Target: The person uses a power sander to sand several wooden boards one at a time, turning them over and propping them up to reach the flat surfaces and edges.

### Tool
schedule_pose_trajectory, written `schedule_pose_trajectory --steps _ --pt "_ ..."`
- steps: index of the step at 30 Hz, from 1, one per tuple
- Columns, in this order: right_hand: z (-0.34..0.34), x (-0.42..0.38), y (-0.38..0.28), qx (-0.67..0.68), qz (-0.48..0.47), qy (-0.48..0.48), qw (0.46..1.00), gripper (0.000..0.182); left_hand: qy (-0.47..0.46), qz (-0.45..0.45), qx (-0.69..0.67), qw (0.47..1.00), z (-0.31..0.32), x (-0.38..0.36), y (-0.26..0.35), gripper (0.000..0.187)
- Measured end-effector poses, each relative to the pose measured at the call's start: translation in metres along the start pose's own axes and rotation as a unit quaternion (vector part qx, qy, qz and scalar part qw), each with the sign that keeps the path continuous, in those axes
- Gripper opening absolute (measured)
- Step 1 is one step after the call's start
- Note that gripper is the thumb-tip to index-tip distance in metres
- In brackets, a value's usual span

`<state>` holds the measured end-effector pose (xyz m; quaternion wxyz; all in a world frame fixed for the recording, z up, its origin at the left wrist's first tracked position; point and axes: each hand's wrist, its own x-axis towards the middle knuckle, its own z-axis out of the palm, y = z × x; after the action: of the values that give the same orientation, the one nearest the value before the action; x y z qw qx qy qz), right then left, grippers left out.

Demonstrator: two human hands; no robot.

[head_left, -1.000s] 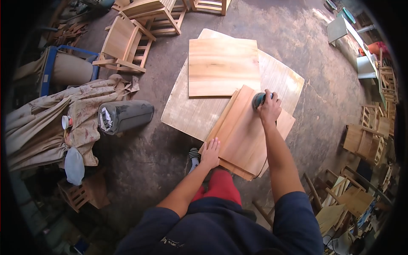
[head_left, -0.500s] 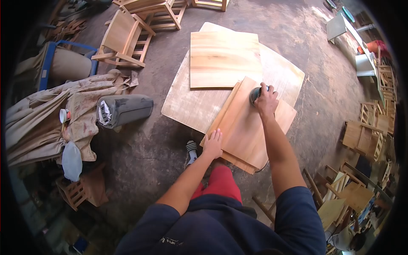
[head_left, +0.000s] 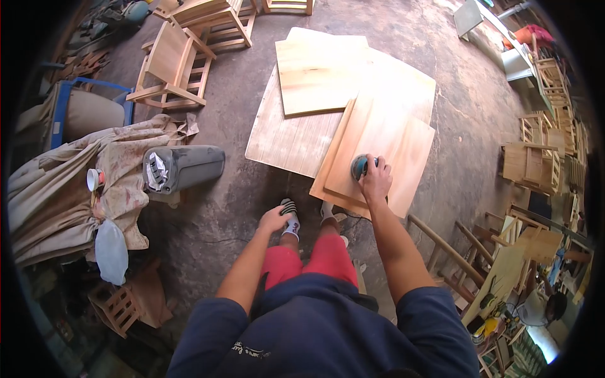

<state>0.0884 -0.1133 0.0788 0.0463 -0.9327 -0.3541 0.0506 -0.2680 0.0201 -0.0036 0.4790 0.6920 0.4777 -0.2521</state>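
Observation:
My right hand (head_left: 376, 179) is wrapped round a teal and black power sander (head_left: 360, 166), which rests on the near part of a pale wooden panel (head_left: 394, 148). Under that panel, slightly offset, lies another wooden board (head_left: 329, 165). Both overlap a larger light tabletop (head_left: 277, 140). A separate rectangular panel (head_left: 318, 72) lies flat toward its far side. My left hand (head_left: 275, 219) hangs off the boards, above my left foot; nothing shows in it, and its fingers are mostly hidden.
A dark grey plastic container (head_left: 189, 168) and a draped, stained cloth (head_left: 82, 183) are to the left. Wooden chairs (head_left: 170, 60) stand at the far left. More wooden furniture (head_left: 532, 164) crowds the right side. A dark cord (head_left: 354, 216) runs below the boards' near edge.
My left hand has come off the boards' near left edge and moved down and left. The sander, in my right hand, has slid toward me across the panel. The view has shifted a little.

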Motion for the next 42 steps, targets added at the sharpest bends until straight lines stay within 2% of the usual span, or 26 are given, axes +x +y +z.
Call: schedule_pose_trajectory --steps 2,6,10,15,18,24,28,35,42 --pt "-0.001 -0.026 0.0 -0.007 0.003 -0.012 1.0 0.071 -0.004 -0.063 0.01 0.998 -0.014 -0.018 -0.046 0.076" --pt "0.007 -0.069 -0.009 -0.015 0.005 -0.016 1.0 0.073 -0.007 -0.118 0.079 0.99 -0.019 -0.034 -0.15 0.076" --pt "0.007 -0.089 -0.021 -0.009 0.012 -0.031 0.999 0.072 0.0 -0.135 0.053 0.989 -0.035 -0.05 -0.163 0.076" --pt "0.007 -0.067 -0.017 -0.018 0.021 -0.011 1.0 0.072 0.002 -0.07 -0.028 0.997 -0.014 -0.024 -0.142 0.073" --pt "0.006 -0.032 -0.008 -0.028 0.007 0.032 0.999 0.065 0.014 -0.037 -0.04 0.998 -0.005 -0.013 -0.088 0.071" --pt "-0.001 0.053 0.009 -0.032 0.001 0.039 0.999 0.058 -0.01 0.018 -0.052 0.998 0.009 0.031 -0.001 0.071" --pt "-0.002 0.117 0.026 -0.027 0.002 0.047 0.999 0.054 -0.013 0.016 -0.043 0.999 0.004 0.041 0.055 0.068" --pt "-0.007 0.219 0.048 -0.018 0.0 0.022 1.0 0.055 -0.005 -0.032 -0.043 0.999 -0.003 0.054 0.1 0.068" --pt "-0.004 0.289 0.06 -0.009 0.007 0.04 0.999 0.058 0.016 -0.03 -0.07 0.997 0.015 0.058 0.097 0.069"
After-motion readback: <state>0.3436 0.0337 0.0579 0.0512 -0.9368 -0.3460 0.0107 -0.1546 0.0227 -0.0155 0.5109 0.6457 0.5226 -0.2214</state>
